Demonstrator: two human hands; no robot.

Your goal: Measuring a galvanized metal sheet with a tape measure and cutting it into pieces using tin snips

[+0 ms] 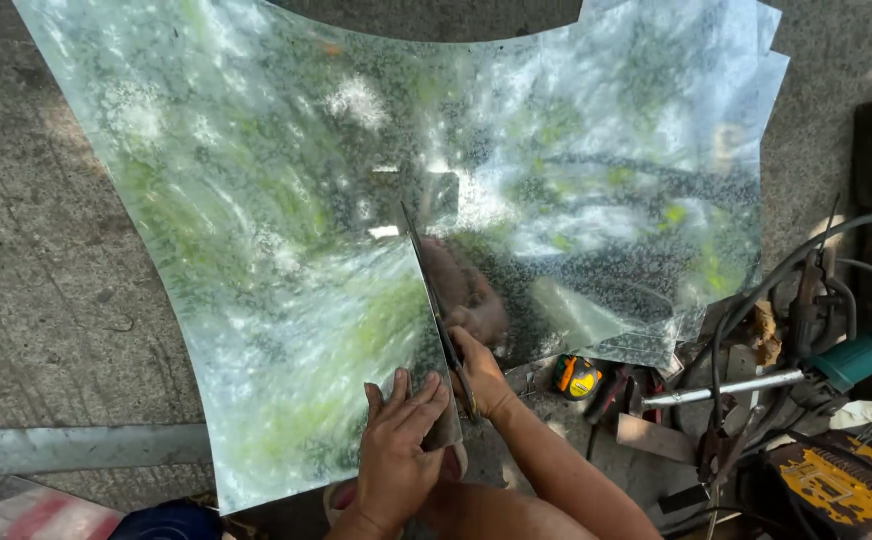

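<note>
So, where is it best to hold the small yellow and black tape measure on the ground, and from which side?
Grip the small yellow and black tape measure across its round case from above, fingers on its two flat faces. It stands clear on the concrete, beside the shiny metal sheet.

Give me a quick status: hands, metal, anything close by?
Left hand flat on metal sheet. Right hand gripping snips in the cut. Tape measure beside it.
</note>
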